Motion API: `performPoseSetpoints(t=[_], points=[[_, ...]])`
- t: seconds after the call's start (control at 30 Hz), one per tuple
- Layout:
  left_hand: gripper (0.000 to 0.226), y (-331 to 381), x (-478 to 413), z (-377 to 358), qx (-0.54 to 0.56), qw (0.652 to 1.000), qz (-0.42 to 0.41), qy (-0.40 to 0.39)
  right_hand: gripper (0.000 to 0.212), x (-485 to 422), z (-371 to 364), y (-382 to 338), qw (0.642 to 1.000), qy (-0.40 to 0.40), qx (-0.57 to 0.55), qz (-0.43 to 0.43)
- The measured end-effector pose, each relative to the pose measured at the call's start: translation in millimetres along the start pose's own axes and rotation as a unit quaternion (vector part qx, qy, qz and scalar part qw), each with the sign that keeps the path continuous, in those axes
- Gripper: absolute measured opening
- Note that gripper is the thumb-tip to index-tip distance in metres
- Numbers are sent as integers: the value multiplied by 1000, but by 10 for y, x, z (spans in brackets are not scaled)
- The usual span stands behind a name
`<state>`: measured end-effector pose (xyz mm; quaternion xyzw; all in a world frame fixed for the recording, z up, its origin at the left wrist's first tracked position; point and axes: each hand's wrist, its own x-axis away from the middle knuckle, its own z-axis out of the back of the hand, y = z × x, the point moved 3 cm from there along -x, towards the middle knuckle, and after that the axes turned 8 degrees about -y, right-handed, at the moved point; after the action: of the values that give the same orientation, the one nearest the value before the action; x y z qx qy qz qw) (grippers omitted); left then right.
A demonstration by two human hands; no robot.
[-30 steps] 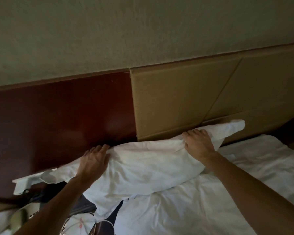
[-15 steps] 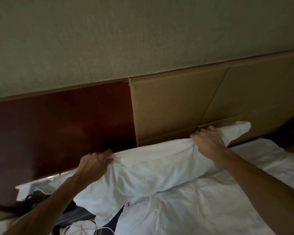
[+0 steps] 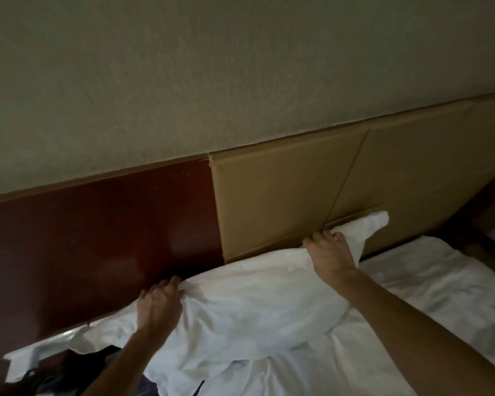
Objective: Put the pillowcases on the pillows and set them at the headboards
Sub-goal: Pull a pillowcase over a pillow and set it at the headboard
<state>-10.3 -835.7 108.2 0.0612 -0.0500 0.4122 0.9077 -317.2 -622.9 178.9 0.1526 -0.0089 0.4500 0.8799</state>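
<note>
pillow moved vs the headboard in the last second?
Yes, slightly. The pillow has been pushed up against the tan headboard panel. Its right corner now sits higher on the panel, close to the horizontal seam.

Pillow (image 3: 249, 304) jammed against headboard (image 3: 269, 201); white sheet (image 3: 429, 295) open at right

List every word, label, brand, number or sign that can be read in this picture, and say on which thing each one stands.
No text can be read in this picture.
The white pillow, the white sheet, the tan headboard, the dark red panel and the wall show no print.
The dark things at the lower left are too dim and blurred to tell.
</note>
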Motion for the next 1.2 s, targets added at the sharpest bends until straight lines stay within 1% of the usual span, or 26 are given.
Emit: performPoseSetpoints(t=[0.07, 0.1, 0.13, 0.2, 0.27, 0.3, 0.37, 0.43, 0.53, 0.6, 0.7, 0.8, 0.87, 0.93, 1.0, 1.07, 1.13, 1.2], points=[[28, 53, 51, -61, 9, 999, -2, 37, 42, 27, -102, 28, 1000, 16, -8, 5], [27, 81, 72, -55, 6, 998, -14, 61, 47, 47, -138, 36, 1000, 13, -15, 12], [31, 109, 88, -46, 0, 996, -34, 80, 52, 64, -160, 46, 1000, -1, -23, 18], [44, 200, 125, -25, -18, 990, -96, 104, 59, 92, -207, 57, 998, -36, -36, 33], [49, 345, 155, -14, -29, 978, -166, 122, 62, 139, -233, 44, 994, -81, -50, 45], [51, 450, 178, -4, -34, 971, -200, 126, 64, 165, -235, 35, 993, -89, -59, 43], [53, 700, 231, -10, -51, 953, -271, 125, 65, 225, -208, 14, 993, -83, -74, 39], [50, 951, 290, -73, -85, 928, -346, 109, 66, 299, -195, -11, 993, -76, -85, 36], [43, 1261, 325, -198, -157, 893, -416, 64, 66, 432, -287, -29, 989, -94, -111, 24], [42, 1472, 305, -256, -208, 873, -440, 38, 68, 544, -404, -18, 984, -115, -138, 10], [36, 1846, 267, -348, -290, 821, -491, 27, 74, 722, -594, 20, 974, -120, -188, -29], [44, 2246, 242, -463, -333, 780, -529, -14, 74, 906, -847, 93, 961, -129, -233, -75], [53, 2516, 213, -566, -359, 766, -532, -31, 74, 1035, -1076, 181, 949, -145, -259, -103], [58, 2782, 193, -704, -395, 745, -537, -24, 77, 1165, -1326, 319, 938, -164, -278, -126], [57, 3011, 171, -914, -430, 719, -546, -22, 78, 1278, -1555, 492, 931, -175, -284, -148], [57, 3244, 189, -1140, -446, 705, -551, -31, 78, 1390, -1802, 657, 920, -185, -298, -172], [58, 3431, 261, -1420, -445, 703, -553, -52, 79, 1502, -2063, 769, 911, -198, -307, -189], [58, 3535, 348, -1717, -461, 691, -552, -71, 79, 1602, -2314, 816, 905, -211, -314, -196]])
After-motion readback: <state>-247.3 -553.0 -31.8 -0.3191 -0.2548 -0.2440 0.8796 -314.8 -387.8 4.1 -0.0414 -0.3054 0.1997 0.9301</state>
